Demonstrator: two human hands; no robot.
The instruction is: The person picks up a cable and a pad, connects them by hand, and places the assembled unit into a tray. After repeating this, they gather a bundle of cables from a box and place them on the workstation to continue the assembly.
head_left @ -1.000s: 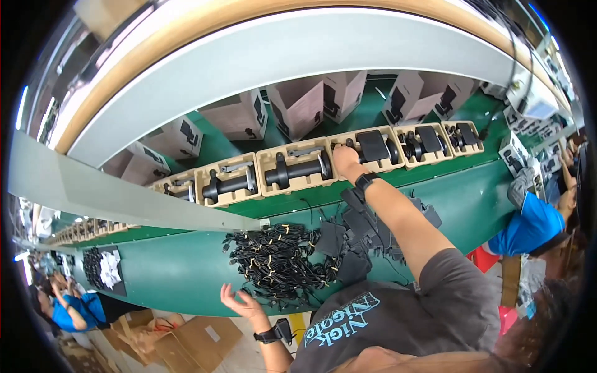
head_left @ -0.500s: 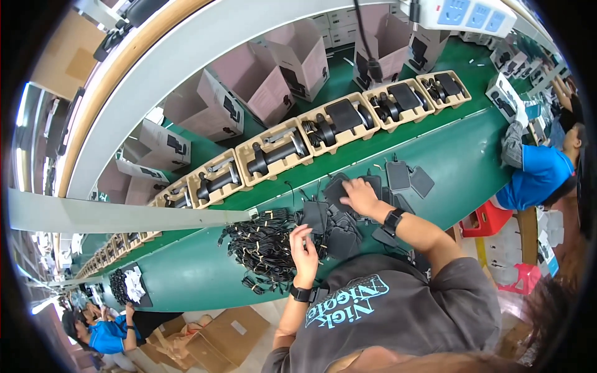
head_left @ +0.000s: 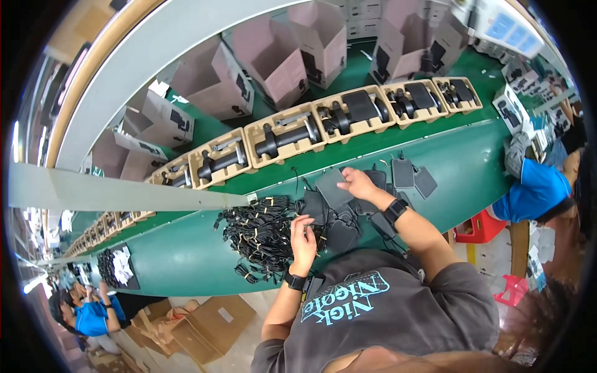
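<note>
Left hand (head_left: pixel 303 239) apparently pinches a cable bundle from the pile (head_left: pixel 258 233); right hand (head_left: pixel 359 184), at two o'clock, grips a dark pouch (head_left: pixel 333 188).

Both forearms reach forward, left hand (head_left: pixel 303 237) curled near the body, right hand (head_left: pixel 357 184) extended farther with fingers bent.

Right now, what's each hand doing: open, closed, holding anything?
Left hand: fingers curled at the cable pile; whether it grips one cannot be told.
Right hand: closed on a dark pouch.
</note>
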